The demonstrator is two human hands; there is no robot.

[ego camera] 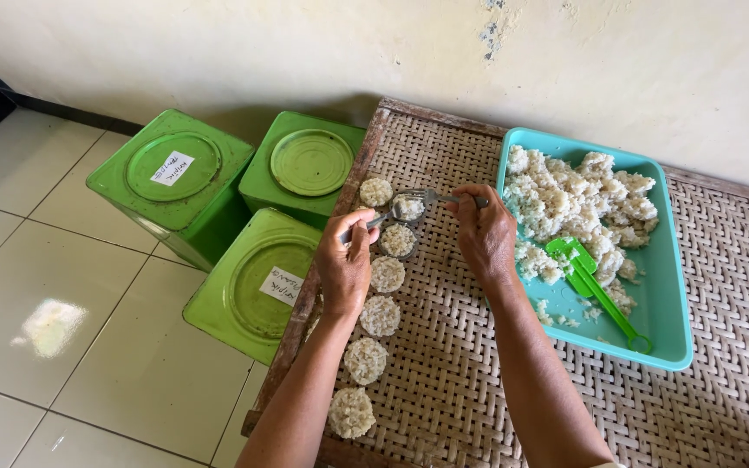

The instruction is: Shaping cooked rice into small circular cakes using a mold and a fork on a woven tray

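Note:
My left hand (346, 263) grips a metal spoon handle, its bowl pressing a small lump of white rice (408, 206). My right hand (485, 232) holds a metal fork (444, 198) whose tines meet that same lump. Both hover over a woven bamboo tray (461, 364). Along the tray's left edge runs a row of several flat round rice cakes (381, 315). Directly under the utensils lies one cake inside a ring mould (398, 240).
A turquoise plastic tray (671, 303) full of cooked rice sits to the right, with a green plastic scoop (589, 279) in it. Three green square tins (179, 173) with round lids stand on the white tiled floor at left. A wall runs behind.

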